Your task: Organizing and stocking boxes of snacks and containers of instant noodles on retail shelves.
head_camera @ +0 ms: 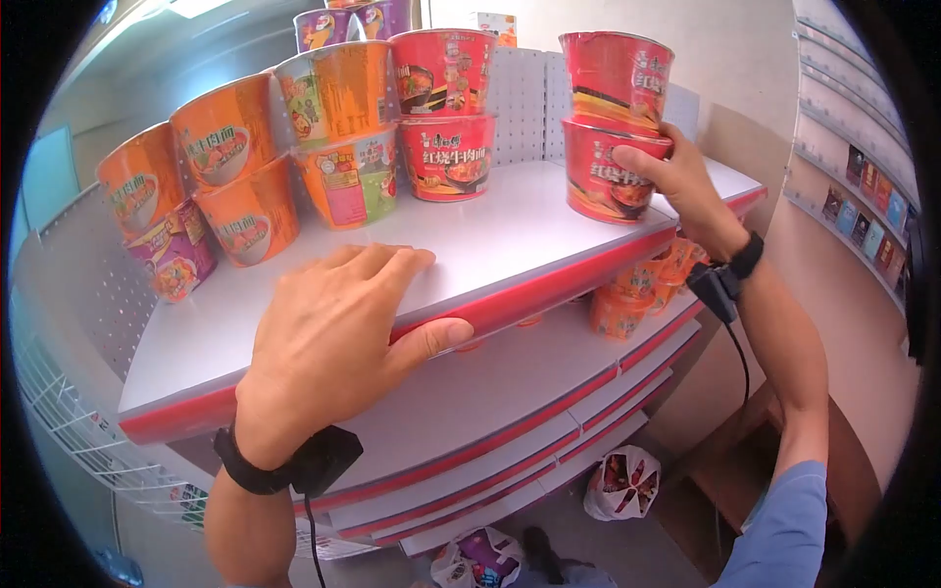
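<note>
My right hand (680, 173) grips the side of a red instant noodle bucket (606, 173) near the right end of the top shelf (507, 220). Another red bucket (616, 81) is stacked on that one. My left hand (331, 323) rests at the shelf's front edge, palm down, its thumb over the red edge strip, holding nothing. Farther back and left stand two stacked red buckets (445, 158), then an orange and green stack (349, 176), orange stacks (250, 220) and a purple bucket (175, 253) under an orange one.
Lower shelves (514, 397) hold small orange noodle cups (621, 309) at the right. A white wire rack (81, 441) is at the left. Filled plastic bags (623, 481) stand on the floor, beside a brown wooden unit (845, 456). Narrow wall racks (845, 125) are at the right.
</note>
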A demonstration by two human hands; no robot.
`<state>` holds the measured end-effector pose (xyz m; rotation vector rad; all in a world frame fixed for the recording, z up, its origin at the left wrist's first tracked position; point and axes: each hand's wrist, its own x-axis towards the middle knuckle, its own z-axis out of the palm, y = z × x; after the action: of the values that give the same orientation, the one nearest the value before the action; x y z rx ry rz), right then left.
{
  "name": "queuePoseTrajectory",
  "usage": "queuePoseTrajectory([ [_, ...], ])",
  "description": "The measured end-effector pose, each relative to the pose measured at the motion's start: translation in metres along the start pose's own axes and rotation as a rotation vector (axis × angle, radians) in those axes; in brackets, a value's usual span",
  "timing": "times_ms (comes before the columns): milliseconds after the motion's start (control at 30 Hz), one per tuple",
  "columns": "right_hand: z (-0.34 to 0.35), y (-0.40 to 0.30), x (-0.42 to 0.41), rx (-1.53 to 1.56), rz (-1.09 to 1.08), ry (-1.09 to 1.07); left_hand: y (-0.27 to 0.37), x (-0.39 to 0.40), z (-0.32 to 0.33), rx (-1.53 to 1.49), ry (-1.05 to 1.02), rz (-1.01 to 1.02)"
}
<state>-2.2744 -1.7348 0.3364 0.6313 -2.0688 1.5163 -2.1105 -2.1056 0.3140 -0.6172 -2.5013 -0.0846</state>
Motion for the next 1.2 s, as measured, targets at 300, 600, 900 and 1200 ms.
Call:
queuePoseTrajectory([
  [300, 0.005, -0.004, 0.022, -0.561, -0.096, -0.019, -0.007, -0.002, 0.006, -0.006, 0.051, 0.015],
  [600, 0.015, 0.006, 0.026, -0.5, -0.159, 0.072, -0.005, -0.001, 0.005, 0.002, 0.064, 0.032],
  [900, 0.028, 0.018, 0.033, -0.655, -0.311, -0.492, -0.004, -0.001, 0.009, -0.012, 0.077, 0.034],
  [1200, 0.057, -0.018, -0.055, -0.539, -0.909, 0.042, -0.01, 0.001, 0.017, 0.052, 0.091, 0.053],
])
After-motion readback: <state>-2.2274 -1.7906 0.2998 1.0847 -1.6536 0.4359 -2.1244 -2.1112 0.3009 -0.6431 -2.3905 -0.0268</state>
